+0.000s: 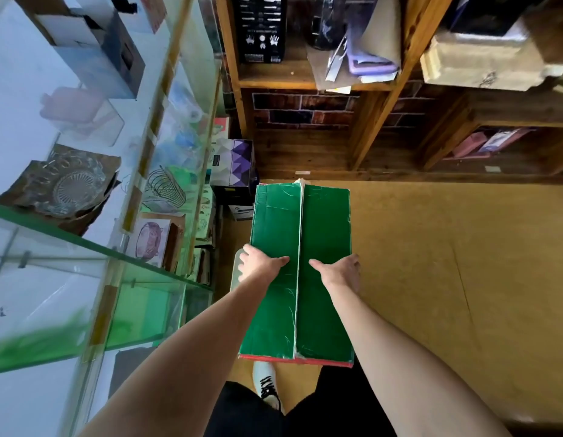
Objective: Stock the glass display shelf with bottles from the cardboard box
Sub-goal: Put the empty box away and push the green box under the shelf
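At the middle of the view, both hands grip a closed green cardboard box point(324, 247) by its long sides, left hand point(258, 263) and right hand point(343, 271), thumbs lying on the flaps, above the tan floor point(447, 263); the glass display shelf point(94, 247) stands just left

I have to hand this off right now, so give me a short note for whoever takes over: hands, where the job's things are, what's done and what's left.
Left hand: grips the left edge of the green box, thumb lying on the top flap.
Right hand: grips the right edge of the same box, thumb on top.
Box: held level in front of the body above the floor, both top flaps closed, seam down the middle. No bottles visible.
Glass display shelf: to the left, close by.
Done: box picked up and in hand.
Left: set the box down, open the flaps, move bottles onto the shelf.
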